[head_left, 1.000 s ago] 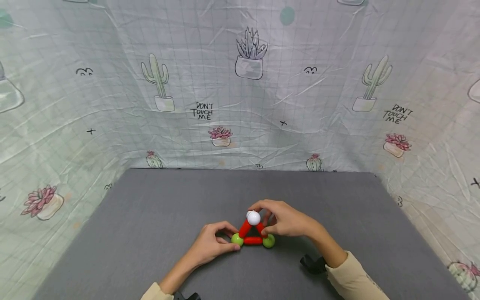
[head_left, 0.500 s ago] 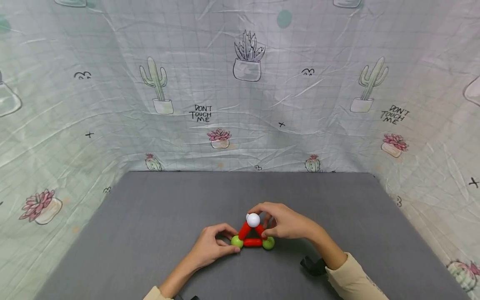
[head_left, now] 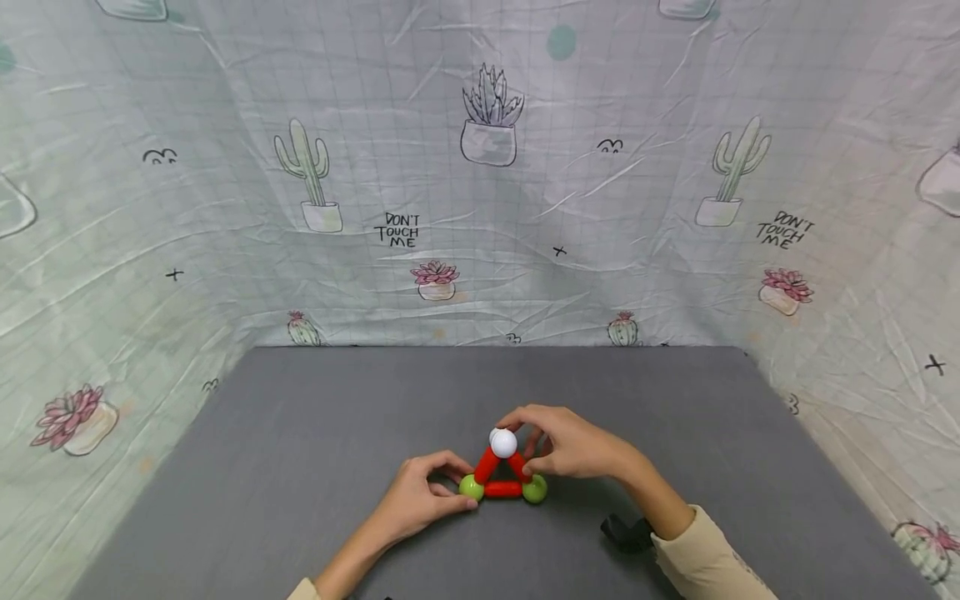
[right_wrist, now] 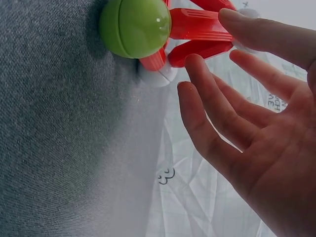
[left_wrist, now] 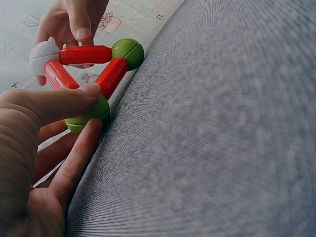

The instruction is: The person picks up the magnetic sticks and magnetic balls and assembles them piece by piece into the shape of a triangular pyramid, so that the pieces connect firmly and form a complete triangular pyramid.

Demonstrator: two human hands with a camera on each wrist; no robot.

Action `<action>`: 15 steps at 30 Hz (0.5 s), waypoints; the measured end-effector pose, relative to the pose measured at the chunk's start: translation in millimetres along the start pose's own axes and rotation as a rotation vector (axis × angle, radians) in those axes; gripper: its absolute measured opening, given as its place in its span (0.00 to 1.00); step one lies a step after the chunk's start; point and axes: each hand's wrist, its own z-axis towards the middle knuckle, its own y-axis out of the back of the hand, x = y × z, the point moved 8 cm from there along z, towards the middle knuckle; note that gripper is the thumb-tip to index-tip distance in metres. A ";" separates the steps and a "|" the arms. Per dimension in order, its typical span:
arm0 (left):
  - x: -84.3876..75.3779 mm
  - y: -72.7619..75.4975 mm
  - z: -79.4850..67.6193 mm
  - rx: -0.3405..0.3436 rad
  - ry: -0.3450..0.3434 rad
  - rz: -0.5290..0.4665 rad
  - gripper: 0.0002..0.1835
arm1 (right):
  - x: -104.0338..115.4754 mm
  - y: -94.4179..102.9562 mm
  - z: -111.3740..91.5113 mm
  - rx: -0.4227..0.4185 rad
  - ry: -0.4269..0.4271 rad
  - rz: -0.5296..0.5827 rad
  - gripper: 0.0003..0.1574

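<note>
A frame of ribbed red rods [head_left: 502,489] and balls stands on the grey table in the head view. Its front forms a triangle, with a white ball [head_left: 505,444] on top, a left green ball [head_left: 471,489] and a right green ball [head_left: 535,490] below. More rods and another white ball [right_wrist: 157,75] show behind in the right wrist view. My left hand [head_left: 415,502] grips the left green ball between thumb and fingers. My right hand [head_left: 579,443] holds the frame's upper right side, thumb [right_wrist: 242,27] at a red rod and index finger around behind the top; the other fingers stay off it.
The grey tabletop [head_left: 337,417] spreads around the frame. A light cloth printed with cacti [head_left: 487,208] hangs at the back and sides. Beside the right forearm is a black strap-like piece [head_left: 626,533].
The head view has shifted slightly, so the scene sits a little lower and further left. Both hands keep their places on the frame, which looks the same.
</note>
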 end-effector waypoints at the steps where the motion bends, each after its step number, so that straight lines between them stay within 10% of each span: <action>1: -0.4 0.8 -0.2 -0.002 -0.003 0.002 0.19 | 0.1 0.6 0.5 -0.001 0.001 -0.003 0.36; 15: -3.4 3.9 3.9 -0.010 -0.015 0.013 0.19 | 0.3 12.1 0.9 -0.005 -0.016 0.015 0.38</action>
